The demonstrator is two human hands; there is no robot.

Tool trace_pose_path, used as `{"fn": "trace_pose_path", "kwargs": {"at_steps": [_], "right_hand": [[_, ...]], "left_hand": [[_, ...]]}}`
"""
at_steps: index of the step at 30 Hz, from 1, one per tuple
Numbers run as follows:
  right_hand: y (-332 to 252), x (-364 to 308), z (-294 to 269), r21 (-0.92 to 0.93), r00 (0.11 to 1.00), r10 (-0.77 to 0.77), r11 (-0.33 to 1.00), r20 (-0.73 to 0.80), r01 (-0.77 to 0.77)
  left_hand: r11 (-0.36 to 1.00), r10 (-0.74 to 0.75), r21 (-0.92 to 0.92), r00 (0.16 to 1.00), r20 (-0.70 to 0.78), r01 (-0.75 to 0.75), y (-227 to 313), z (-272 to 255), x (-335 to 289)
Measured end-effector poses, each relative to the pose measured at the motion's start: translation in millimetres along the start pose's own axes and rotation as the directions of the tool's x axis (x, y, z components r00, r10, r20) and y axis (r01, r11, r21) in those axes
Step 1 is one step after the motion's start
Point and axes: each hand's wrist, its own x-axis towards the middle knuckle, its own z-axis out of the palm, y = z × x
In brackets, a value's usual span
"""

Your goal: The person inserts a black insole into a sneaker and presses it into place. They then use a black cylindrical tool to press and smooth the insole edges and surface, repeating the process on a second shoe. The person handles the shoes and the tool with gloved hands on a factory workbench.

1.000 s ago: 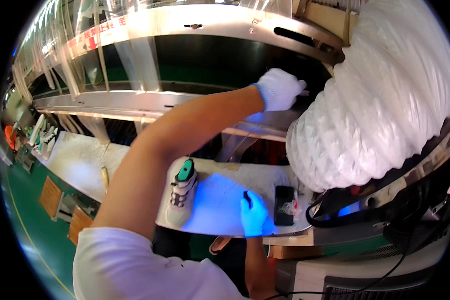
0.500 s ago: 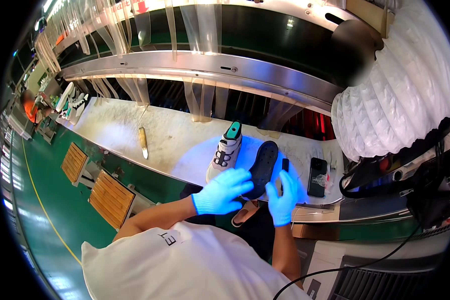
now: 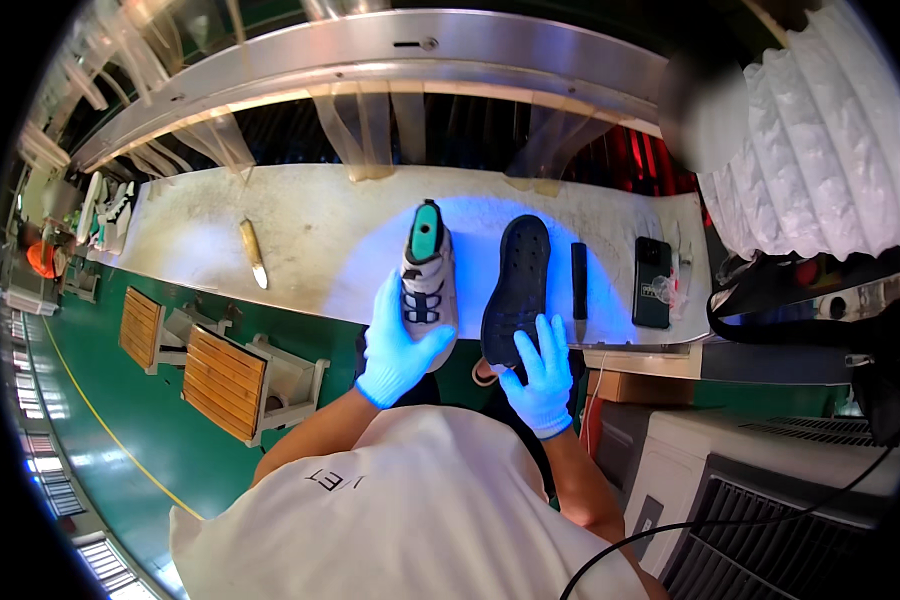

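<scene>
A white-and-grey sneaker [image 3: 427,275], its heel pointing away and a teal insole-like piece showing in its opening, is in my gloved left hand [image 3: 395,345]. The fingers wrap its left side and the thumb lies across the toe end. To its right lies a black shoe sole [image 3: 520,280] with dimples in its far half, its near tip at the bench's front edge. My gloved right hand [image 3: 543,380] has its fingers over the sole's near right side and its thumb by the tip. Right of the sole is a slim black bar-shaped tool [image 3: 579,285].
A wooden-handled knife [image 3: 254,255] lies left on the pale bench [image 3: 310,220]. A black phone [image 3: 652,285] lies at right, beside crumpled clear plastic. Behind runs a metal-framed machine [image 3: 370,50] with hanging clear strips. A white ribbed duct [image 3: 820,150] stands far right; wooden-topped seats [image 3: 223,380] stand at left.
My left hand has moved left from beside the sole onto the sneaker. My right hand has shifted left to the sole's near end. The head view has tilted lower.
</scene>
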Motion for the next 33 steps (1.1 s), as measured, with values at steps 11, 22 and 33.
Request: {"fn": "trace_pose_path", "kwargs": {"at_steps": [11,22,33], "right_hand": [[2.8,2.3,21.2,-0.041,0.983,0.036,0.998,-0.178,-0.044],[-97.0,62.5,-87.4,0.761,0.897,0.440,0.595,-0.039,-0.259],[-88.8,75.1,-74.7,0.866,0.946,0.310,0.444,0.092,-0.229]], "left_hand": [[0.303,0.848,0.277,0.391,0.359,-0.912,-4.3,-47.6,36.5],[0.888,0.441,-0.228,0.878,0.184,-0.398,117.1,-33.0,46.9],[0.760,0.646,-0.224,0.745,0.167,-0.610,82.8,-31.4,1.6]]}}
